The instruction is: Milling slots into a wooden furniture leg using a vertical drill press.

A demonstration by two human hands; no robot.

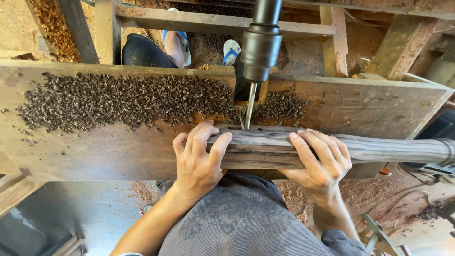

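A long grey-brown streaked wooden piece (369, 148) lies across the wooden work table (95, 151), running off to the right. My left hand (198, 159) grips its left end from above. My right hand (318, 159) wraps over it a little further right. A vertical drill chuck (260, 45) hangs above, and its thin bit (250, 110) comes down to the top of the piece between my hands, beside small drilled holes (235, 127).
A wide heap of dark wood shavings (123, 100) covers the back of the table, with a smaller heap (280, 105) right of the bit. Beyond the table, a foot in a blue-strapped sandal (176, 42) stands on the sawdust floor among wooden beams.
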